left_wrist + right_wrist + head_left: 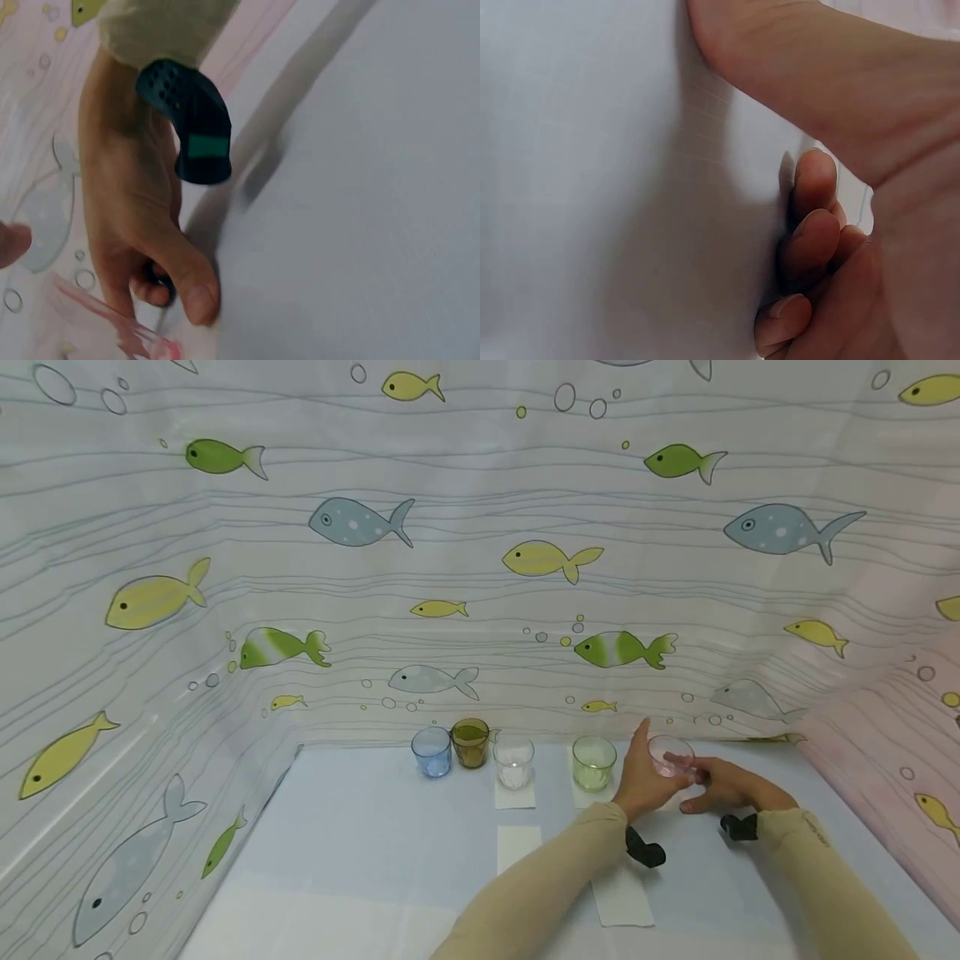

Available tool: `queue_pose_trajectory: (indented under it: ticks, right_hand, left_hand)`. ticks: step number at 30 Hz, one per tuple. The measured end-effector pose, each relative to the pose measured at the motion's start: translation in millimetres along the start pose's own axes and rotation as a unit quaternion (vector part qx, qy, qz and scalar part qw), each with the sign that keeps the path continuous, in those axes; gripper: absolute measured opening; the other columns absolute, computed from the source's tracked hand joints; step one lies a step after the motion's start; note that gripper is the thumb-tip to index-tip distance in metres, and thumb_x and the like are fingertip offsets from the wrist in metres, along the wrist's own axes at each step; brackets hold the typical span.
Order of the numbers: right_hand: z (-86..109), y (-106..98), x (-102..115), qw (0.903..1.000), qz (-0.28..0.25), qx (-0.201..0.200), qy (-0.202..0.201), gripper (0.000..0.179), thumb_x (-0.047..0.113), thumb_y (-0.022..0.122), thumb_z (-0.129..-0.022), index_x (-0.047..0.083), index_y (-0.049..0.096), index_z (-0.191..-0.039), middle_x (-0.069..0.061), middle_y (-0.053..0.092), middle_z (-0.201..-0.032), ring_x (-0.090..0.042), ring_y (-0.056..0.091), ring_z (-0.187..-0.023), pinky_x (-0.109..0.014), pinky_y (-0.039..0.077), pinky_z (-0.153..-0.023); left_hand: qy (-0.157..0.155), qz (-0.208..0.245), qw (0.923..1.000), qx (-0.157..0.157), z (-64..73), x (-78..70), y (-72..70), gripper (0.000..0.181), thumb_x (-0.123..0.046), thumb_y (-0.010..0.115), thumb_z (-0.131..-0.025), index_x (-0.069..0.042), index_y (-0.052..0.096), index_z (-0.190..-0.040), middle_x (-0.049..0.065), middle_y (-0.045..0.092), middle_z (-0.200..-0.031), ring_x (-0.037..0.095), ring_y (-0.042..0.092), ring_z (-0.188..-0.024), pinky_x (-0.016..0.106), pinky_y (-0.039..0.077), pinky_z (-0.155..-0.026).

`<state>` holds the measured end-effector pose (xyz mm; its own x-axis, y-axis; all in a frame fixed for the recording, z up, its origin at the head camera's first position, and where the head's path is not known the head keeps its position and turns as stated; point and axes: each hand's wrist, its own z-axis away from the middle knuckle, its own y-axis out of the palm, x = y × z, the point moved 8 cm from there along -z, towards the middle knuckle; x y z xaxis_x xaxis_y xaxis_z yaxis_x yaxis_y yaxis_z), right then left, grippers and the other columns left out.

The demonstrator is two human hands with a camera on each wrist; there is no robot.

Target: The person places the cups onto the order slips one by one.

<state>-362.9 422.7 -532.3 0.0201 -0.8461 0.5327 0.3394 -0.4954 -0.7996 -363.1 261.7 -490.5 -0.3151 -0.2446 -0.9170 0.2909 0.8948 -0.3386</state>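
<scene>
A pink-tinted glass (671,755) is between the two hands in the head view, and part of its rim (142,330) shows low in the left wrist view. My left hand (651,781) is on its left side, fingers spread upward and thumb across the front. From the right, my right hand (731,783) reaches to it with the index finger, which shows through the pink glass. In the left wrist view, the right thumb (196,296) stands apart from the glass. The other right fingers (814,240) curl loosely beside the table in the right wrist view.
Left of the hands stand a green glass (594,763) and a clear glass (514,763), on white paper strips. Farther left, a brown glass (470,743) and a blue glass (432,752) stand on the pale tabletop (360,835). Another paper strip (622,897) lies nearer. A fish-patterned curtain (480,568) surrounds the table.
</scene>
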Motion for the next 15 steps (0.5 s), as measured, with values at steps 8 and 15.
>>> queue_pose_trajectory:
  ticks: [8, 15]
  right_hand:
    - [-1.2, 1, -2, 0.9998, 0.020, 0.004, 0.000, 0.108, 0.049, 0.094, -0.077, 0.000, 0.043, -0.158, -0.022, 0.059, -0.112, -0.037, 0.056, -0.103, -0.057, 0.054, -0.091]
    - [0.9, 0, -1, 0.9993, 0.027, -0.006, -0.027, 0.103, 0.045, 0.092, -0.082, -0.016, 0.044, -0.149, -0.035, 0.062, -0.123, -0.045, 0.060, -0.110, -0.064, 0.055, -0.096]
  left_hand:
    - [0.073, 0.042, 0.9964, -0.014, 27.0, -56.7, -29.0, 0.080, -0.018, 0.074, -0.097, -0.018, 0.031, -0.165, 0.000, 0.039, -0.169, 0.014, 0.040, -0.155, 0.030, 0.037, -0.127]
    - [0.130, 0.148, 0.9799, 0.032, 66.5, -87.5, -70.2, 0.063, -0.016, 0.067, -0.104, -0.010, 0.038, -0.160, 0.003, 0.046, -0.164, 0.013, 0.050, -0.148, 0.026, 0.039, -0.125]
